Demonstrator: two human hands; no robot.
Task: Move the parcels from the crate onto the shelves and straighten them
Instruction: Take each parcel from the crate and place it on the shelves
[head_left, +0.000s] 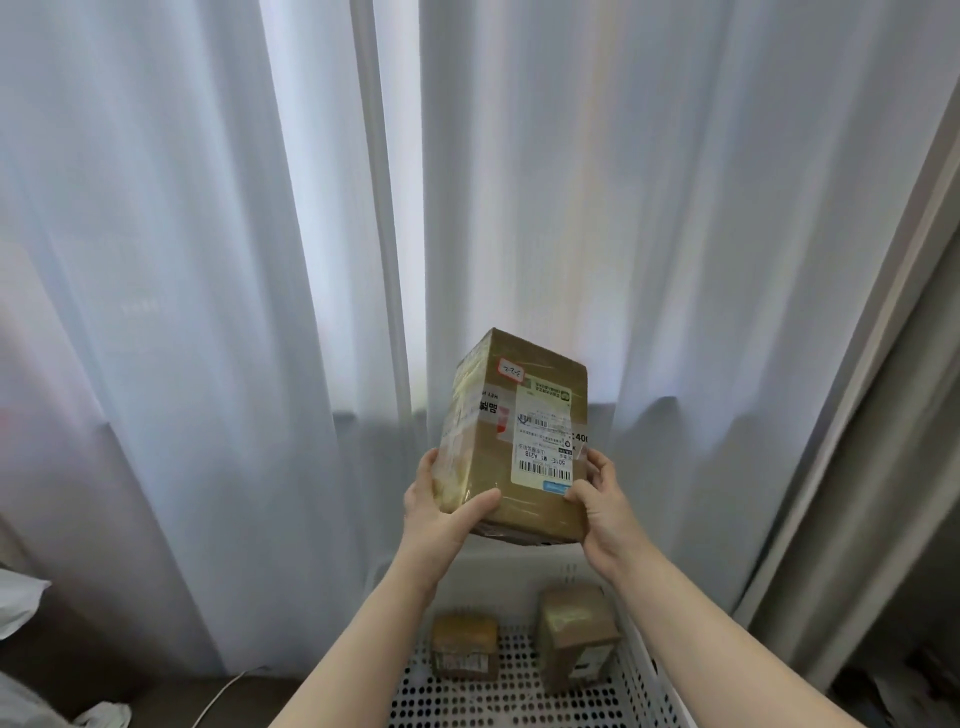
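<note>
A brown cardboard parcel wrapped in clear tape, with a white shipping label and a small red-edged sticker, is held up in front of the curtain. My left hand grips its lower left corner, thumb across the front. My right hand grips its lower right edge. Below, a white perforated crate holds two more brown parcels: a small one on the left and a taller one on the right. No shelf is in view.
White sheer curtains fill the background. A grey frame or wall edge runs down the right side. A white cable lies on the dark floor at lower left, near crumpled white material.
</note>
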